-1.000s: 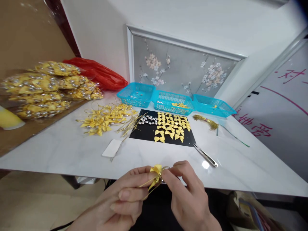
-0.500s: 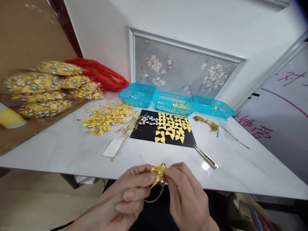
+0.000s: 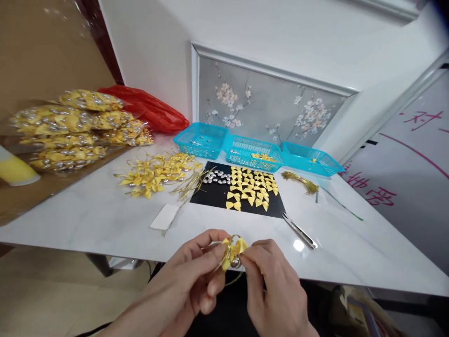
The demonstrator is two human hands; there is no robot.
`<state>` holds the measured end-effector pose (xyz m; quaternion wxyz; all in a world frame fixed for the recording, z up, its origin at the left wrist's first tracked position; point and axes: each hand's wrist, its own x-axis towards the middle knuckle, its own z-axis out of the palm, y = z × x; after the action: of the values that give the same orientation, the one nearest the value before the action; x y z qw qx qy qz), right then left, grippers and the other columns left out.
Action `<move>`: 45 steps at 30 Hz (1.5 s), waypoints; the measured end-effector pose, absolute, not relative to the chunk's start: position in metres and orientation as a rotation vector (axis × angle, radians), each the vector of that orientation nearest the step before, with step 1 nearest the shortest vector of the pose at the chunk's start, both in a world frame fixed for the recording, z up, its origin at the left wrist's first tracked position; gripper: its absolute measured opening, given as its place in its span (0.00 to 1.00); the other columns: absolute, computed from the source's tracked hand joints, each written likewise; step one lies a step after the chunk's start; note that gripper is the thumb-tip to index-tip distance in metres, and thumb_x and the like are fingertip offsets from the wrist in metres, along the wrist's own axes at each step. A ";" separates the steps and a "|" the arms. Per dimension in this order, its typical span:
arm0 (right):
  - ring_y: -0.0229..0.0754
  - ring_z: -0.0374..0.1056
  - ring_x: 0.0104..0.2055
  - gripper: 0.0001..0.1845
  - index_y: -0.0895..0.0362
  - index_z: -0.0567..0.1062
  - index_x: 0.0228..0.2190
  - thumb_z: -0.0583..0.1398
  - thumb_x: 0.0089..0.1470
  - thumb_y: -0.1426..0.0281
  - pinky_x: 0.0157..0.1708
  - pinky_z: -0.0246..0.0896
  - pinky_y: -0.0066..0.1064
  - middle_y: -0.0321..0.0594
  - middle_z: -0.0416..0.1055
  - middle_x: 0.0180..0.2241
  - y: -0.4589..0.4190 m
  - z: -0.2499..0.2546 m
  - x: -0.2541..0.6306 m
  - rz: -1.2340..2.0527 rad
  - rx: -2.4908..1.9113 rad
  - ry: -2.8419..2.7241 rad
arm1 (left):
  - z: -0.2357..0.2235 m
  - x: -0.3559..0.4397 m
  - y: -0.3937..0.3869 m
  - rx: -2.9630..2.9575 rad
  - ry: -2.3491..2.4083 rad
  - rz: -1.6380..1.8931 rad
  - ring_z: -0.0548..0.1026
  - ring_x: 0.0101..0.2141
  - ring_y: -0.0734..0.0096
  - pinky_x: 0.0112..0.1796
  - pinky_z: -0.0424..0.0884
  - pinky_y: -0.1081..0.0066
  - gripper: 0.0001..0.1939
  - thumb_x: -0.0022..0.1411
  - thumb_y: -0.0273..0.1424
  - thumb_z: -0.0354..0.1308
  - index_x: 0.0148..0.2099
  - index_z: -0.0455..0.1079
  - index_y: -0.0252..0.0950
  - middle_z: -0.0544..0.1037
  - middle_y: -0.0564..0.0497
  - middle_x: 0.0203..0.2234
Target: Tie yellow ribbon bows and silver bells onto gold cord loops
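My left hand (image 3: 196, 269) pinches the left side of a yellow ribbon bow (image 3: 241, 245) between thumb and forefinger, with its other fingers curled below. A loop of gold cord stands up around the bow, and a shiny silver bead (image 3: 235, 262) hangs at its lower part. My right hand (image 3: 275, 285) is closed, with thumb and forefinger pressed together at the right edge of the bow beside the bead. What exactly lies between those right fingertips is hidden. A thin cord end curves down below the hands.
A black mat (image 3: 210, 199) bears rows of yellow bows and silver beads. Thread snips (image 3: 300, 230) lie to its right, near a gold cord bundle (image 3: 300, 181). Finished bow ornaments (image 3: 157, 171) are heaped left. Blue baskets (image 3: 201, 140) line the wall; bagged ornaments (image 3: 52, 120) stand far left.
The bow has turned to show more of its face, and the bead now faces me. My left fingers have shifted and the cord end hangs further right.
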<state>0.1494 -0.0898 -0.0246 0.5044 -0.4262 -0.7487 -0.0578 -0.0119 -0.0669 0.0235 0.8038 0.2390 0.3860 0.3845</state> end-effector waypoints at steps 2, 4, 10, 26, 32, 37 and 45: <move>0.39 0.70 0.31 0.12 0.56 0.68 0.43 0.53 0.62 0.82 0.29 0.66 0.28 0.40 0.70 0.31 -0.090 -0.026 0.150 -0.160 -1.038 -1.804 | 0.024 -0.012 -0.069 0.590 0.815 0.840 0.65 0.17 0.80 0.15 0.64 0.84 0.19 0.53 0.39 0.72 0.45 0.74 0.39 0.73 0.57 0.19; 0.39 0.70 0.31 0.12 0.56 0.68 0.42 0.53 0.62 0.82 0.28 0.66 0.29 0.40 0.70 0.30 -0.089 -0.025 0.149 -0.185 -1.047 -1.792 | 0.024 -0.011 -0.070 0.695 0.829 0.906 0.69 0.19 0.76 0.15 0.67 0.81 0.21 0.54 0.43 0.70 0.47 0.73 0.42 0.77 0.54 0.24; 0.38 0.67 0.28 0.09 0.58 0.68 0.44 0.55 0.64 0.80 0.27 0.66 0.29 0.38 0.69 0.28 -0.087 -0.021 0.143 -0.257 -1.027 -1.755 | 0.017 -0.009 -0.070 1.030 0.978 1.026 0.67 0.15 0.77 0.16 0.66 0.78 0.15 0.51 0.37 0.73 0.39 0.75 0.39 0.74 0.56 0.17; 0.37 0.68 0.26 0.06 0.58 0.70 0.37 0.54 0.64 0.79 0.25 0.65 0.28 0.37 0.71 0.26 -0.090 -0.013 0.139 -0.194 -1.027 -1.732 | 0.021 -0.013 -0.066 0.878 0.909 0.796 0.62 0.17 0.80 0.19 0.62 0.79 0.13 0.50 0.37 0.73 0.27 0.75 0.34 0.69 0.57 0.15; 0.36 0.72 0.33 0.09 0.53 0.72 0.43 0.57 0.62 0.76 0.32 0.70 0.24 0.36 0.74 0.35 -0.089 -0.008 0.155 0.235 -1.116 -1.644 | 0.022 -0.016 -0.065 0.970 0.925 0.766 0.69 0.24 0.71 0.28 0.68 0.73 0.12 0.52 0.37 0.71 0.29 0.75 0.35 0.74 0.53 0.20; 0.39 0.74 0.40 0.12 0.54 0.74 0.47 0.54 0.66 0.70 0.36 0.71 0.26 0.40 0.76 0.39 -0.077 -0.005 0.164 0.839 -1.099 -1.639 | 0.021 -0.017 -0.064 1.099 0.945 0.756 0.69 0.33 0.65 0.36 0.65 0.70 0.11 0.56 0.36 0.65 0.27 0.72 0.36 0.74 0.52 0.25; 0.34 0.68 0.31 0.08 0.55 0.75 0.33 0.57 0.62 0.76 0.31 0.64 0.22 0.33 0.71 0.29 -0.084 0.007 0.156 0.549 -1.109 -1.647 | 0.017 -0.014 -0.059 1.252 1.000 0.887 0.71 0.34 0.65 0.37 0.65 0.71 0.10 0.55 0.33 0.65 0.24 0.72 0.36 0.74 0.51 0.28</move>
<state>0.1564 -0.0842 0.0066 0.5146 -0.4616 -0.6855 0.2286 -0.0145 -0.0591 0.0169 0.6094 0.5420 0.4328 0.3842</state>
